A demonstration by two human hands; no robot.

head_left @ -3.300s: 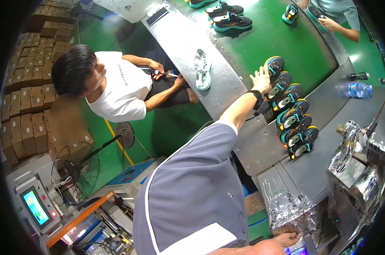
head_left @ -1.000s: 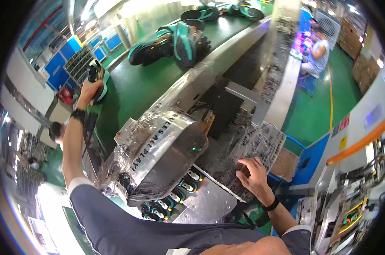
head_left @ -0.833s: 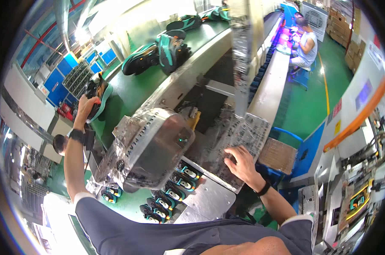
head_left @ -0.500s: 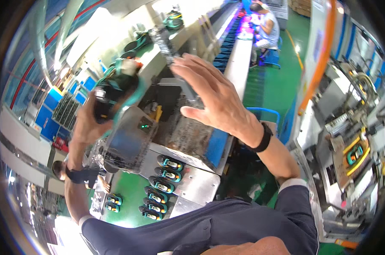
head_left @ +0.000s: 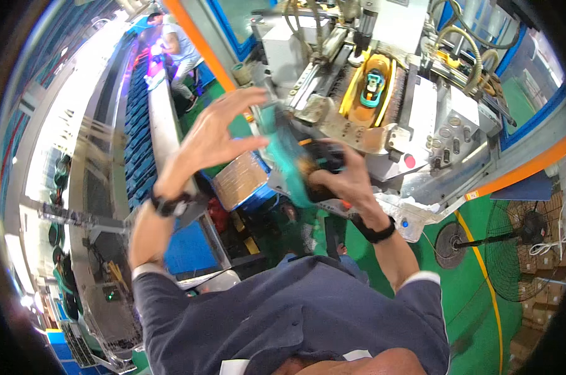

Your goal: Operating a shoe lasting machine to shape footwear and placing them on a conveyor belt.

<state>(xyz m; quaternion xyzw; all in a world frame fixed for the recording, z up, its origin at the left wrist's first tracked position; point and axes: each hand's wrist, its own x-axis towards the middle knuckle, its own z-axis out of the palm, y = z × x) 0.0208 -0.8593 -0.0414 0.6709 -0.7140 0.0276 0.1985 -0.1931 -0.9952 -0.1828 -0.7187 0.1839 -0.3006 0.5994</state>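
My right hand [head_left: 353, 178] grips a dark shoe [head_left: 290, 150] with a teal sole, its fingers and thumb wrapped round the dark end. The shoe is tilted and smeared by motion in front of my chest. My left hand [head_left: 215, 134] is raised on the shoe's other side. Its fingers are spread and the thumb points at the teal sole; whether the tips touch it I cannot tell. Beyond my hands, a machine carries a yellow holder [head_left: 358, 94] with another teal and black shoe-shaped piece [head_left: 372, 87] lying in it.
Hoses and metal blocks [head_left: 453, 119] surround the holder, with an orange frame bar [head_left: 526, 162] in front. At left runs a conveyor [head_left: 139, 137], with a seated person [head_left: 178, 47] beside it. A cardboard box [head_left: 240, 181] lies below my left hand; a floor fan [head_left: 520, 240] stands right.
My view has swung right from the bench to the machine. The shoe was in my left hand; now my right hand holds it, and my left hand has opened.
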